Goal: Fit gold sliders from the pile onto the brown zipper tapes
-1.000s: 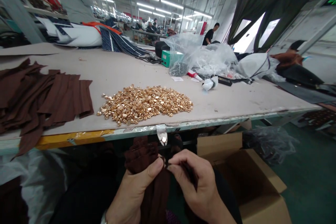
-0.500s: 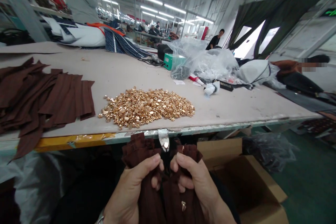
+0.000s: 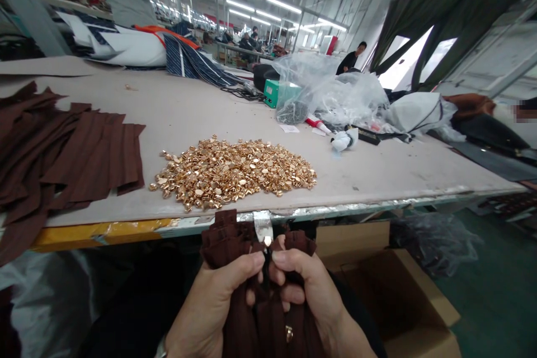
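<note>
My left hand (image 3: pixel 224 291) is closed on brown zipper tapes (image 3: pixel 226 238) bunched below the table edge. My right hand (image 3: pixel 308 279) pinches the ends of more brown zipper tapes, thumb facing the left thumb across a narrow gap. Just above the thumbs, a small metal holder (image 3: pixel 263 225) fixed to the table edge carries a gold zipper slider (image 3: pixel 267 241). Another gold slider (image 3: pixel 289 333) sits on the tapes under my right hand. On the table ahead lies a heap of gold zipper sliders (image 3: pixel 239 170). My curled fingers partly hide the tapes.
More brown zipper tapes (image 3: pixel 92 151) lie in a pile on the table's left. Behind are striped fabric (image 3: pixel 195 64), a green box (image 3: pixel 272 93) and clear plastic bags (image 3: pixel 331 89). An open cardboard box (image 3: pixel 403 291) stands below the table at the right. Other people are in the background.
Both hands have moved up a little, closer to the holder, and the thumbs have come nearer each other with the tape ends. The camera view has shifted slightly.
</note>
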The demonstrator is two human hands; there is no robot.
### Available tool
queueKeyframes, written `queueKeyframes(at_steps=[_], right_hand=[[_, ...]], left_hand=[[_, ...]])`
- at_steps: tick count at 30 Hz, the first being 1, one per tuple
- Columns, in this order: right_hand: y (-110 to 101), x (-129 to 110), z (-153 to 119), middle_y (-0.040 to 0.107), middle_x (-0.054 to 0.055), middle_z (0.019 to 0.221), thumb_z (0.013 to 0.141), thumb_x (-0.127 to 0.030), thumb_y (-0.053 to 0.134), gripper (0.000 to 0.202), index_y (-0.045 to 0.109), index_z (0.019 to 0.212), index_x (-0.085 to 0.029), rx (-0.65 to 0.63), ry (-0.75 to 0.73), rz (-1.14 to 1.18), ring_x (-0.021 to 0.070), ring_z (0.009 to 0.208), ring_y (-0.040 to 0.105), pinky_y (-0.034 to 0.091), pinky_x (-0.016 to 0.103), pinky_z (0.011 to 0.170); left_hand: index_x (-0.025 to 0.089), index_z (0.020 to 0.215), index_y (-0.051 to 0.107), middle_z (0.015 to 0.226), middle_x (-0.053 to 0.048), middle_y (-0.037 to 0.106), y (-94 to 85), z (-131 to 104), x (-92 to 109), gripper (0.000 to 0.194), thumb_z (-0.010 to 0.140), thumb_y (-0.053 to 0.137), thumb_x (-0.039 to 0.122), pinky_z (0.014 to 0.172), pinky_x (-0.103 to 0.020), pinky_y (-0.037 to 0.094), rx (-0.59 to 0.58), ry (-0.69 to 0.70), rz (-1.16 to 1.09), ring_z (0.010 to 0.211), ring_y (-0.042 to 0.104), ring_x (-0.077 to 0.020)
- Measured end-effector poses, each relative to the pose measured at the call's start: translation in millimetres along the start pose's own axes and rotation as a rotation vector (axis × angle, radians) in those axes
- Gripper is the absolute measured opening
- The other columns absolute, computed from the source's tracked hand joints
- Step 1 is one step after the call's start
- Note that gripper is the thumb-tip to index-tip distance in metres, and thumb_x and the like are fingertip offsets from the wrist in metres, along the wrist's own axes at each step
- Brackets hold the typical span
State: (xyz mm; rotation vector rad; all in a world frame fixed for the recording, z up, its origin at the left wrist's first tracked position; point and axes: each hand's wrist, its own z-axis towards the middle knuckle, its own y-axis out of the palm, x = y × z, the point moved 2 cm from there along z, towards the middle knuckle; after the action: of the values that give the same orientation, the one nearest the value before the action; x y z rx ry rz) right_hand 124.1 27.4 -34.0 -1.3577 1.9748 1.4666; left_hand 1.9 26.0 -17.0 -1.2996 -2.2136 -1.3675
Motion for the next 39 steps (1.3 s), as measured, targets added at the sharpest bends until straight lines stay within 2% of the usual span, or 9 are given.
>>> queueKeyframes(at_steps=[7, 11, 14, 17, 21, 26, 29, 33, 39], right_hand=[[3, -3, 0, 0.060, 0.003, 0.050, 0.072, -0.028, 0.060, 0.022, 0.055, 0.057, -0.014, -0.067, -0.012, -0.005, 0.0070, 0.034, 0.044, 0.026, 0.016, 0.033], [6, -3, 2, 0.062, 0.005, 0.056, 0.071, -0.027, 0.060, 0.022, 0.056, 0.055, -0.013, -0.047, -0.049, 0.003, 0.0095, 0.039, 0.052, 0.025, 0.016, 0.032], [6, -3, 2, 0.061, 0.004, 0.053, 0.070, -0.028, 0.061, 0.023, 0.056, 0.053, -0.013, -0.011, -0.067, 0.009, 0.0088, 0.036, 0.050, 0.023, 0.016, 0.031], [7, -4, 2, 0.060, 0.002, 0.050, 0.072, -0.027, 0.060, 0.022, 0.057, 0.056, -0.013, -0.039, -0.042, 0.003, 0.0056, 0.031, 0.042, 0.024, 0.016, 0.032], [9, -7, 3, 0.062, 0.001, 0.056, 0.070, -0.026, 0.063, 0.021, 0.056, 0.056, -0.013, -0.020, -0.062, 0.006, 0.0027, 0.030, 0.037, 0.024, 0.016, 0.031], [13, -13, 6, 0.056, -0.001, 0.051, 0.068, -0.026, 0.066, 0.023, 0.053, 0.053, -0.013, 0.020, -0.160, -0.033, 0.0059, 0.033, 0.046, 0.019, 0.015, 0.030], [10, -20, 5, 0.052, -0.003, 0.049, 0.071, -0.029, 0.068, 0.025, 0.054, 0.057, -0.014, 0.015, -0.189, -0.169, 0.0062, 0.037, 0.046, 0.021, 0.015, 0.032], [5, -31, 2, 0.052, -0.005, 0.051, 0.077, -0.040, 0.068, 0.030, 0.055, 0.065, -0.015, 0.098, -0.307, -0.472, 0.0055, 0.041, 0.038, 0.027, 0.017, 0.037], [18, -44, 1, 0.053, -0.003, 0.056, 0.084, -0.033, 0.059, 0.026, 0.051, 0.065, -0.017, 0.168, -0.518, -0.821, 0.0110, 0.052, 0.047, 0.037, 0.023, 0.051]], left_hand=[[0.011, 0.057, 0.067, 0.052, -0.005, 0.066, 3.0, 3, -1, 0.017, 0.061, 0.076, 0.025, 0.042, -0.026, 0.049, -0.016, -0.012, 0.018, 0.041, 0.054, -0.0125], [0.011, 0.056, 0.067, 0.050, -0.003, 0.064, 2.4, 6, -2, 0.017, 0.060, 0.076, 0.024, 0.042, -0.026, 0.049, -0.008, 0.014, 0.027, 0.040, 0.054, -0.0124], [0.011, 0.056, 0.067, 0.049, -0.002, 0.063, 2.2, 7, -2, 0.016, 0.061, 0.076, 0.024, 0.042, -0.025, 0.049, -0.001, 0.034, 0.033, 0.040, 0.053, -0.0114], [0.011, 0.054, 0.067, 0.048, -0.001, 0.063, 2.4, 7, -1, 0.015, 0.061, 0.076, 0.021, 0.039, -0.020, 0.045, -0.012, 0.076, 0.033, 0.039, 0.052, -0.0092], [0.013, 0.058, 0.068, 0.050, -0.001, 0.065, 1.3, 10, -4, 0.014, 0.065, 0.075, 0.022, 0.042, -0.017, 0.045, 0.013, 0.119, 0.062, 0.043, 0.054, -0.0083], [0.015, 0.059, 0.067, 0.052, 0.002, 0.064, 2.8, 12, -4, 0.015, 0.062, 0.079, 0.023, 0.042, -0.017, 0.044, 0.098, 0.227, 0.077, 0.044, 0.052, -0.0081], [0.015, 0.059, 0.065, 0.053, 0.002, 0.063, 2.8, 11, -3, 0.018, 0.062, 0.079, 0.026, 0.045, -0.019, 0.045, 0.112, 0.270, 0.105, 0.047, 0.055, -0.0096], [0.016, 0.058, 0.061, 0.046, 0.004, 0.056, -0.6, 10, -5, 0.026, 0.062, 0.080, 0.033, 0.041, -0.021, 0.043, 0.100, 0.181, 0.082, 0.042, 0.051, -0.0106], [0.015, 0.059, 0.061, 0.042, 0.004, 0.054, -2.5, 8, -10, 0.026, 0.064, 0.079, 0.033, 0.040, -0.019, 0.039, 0.080, 0.090, 0.019, 0.039, 0.047, -0.0080]])
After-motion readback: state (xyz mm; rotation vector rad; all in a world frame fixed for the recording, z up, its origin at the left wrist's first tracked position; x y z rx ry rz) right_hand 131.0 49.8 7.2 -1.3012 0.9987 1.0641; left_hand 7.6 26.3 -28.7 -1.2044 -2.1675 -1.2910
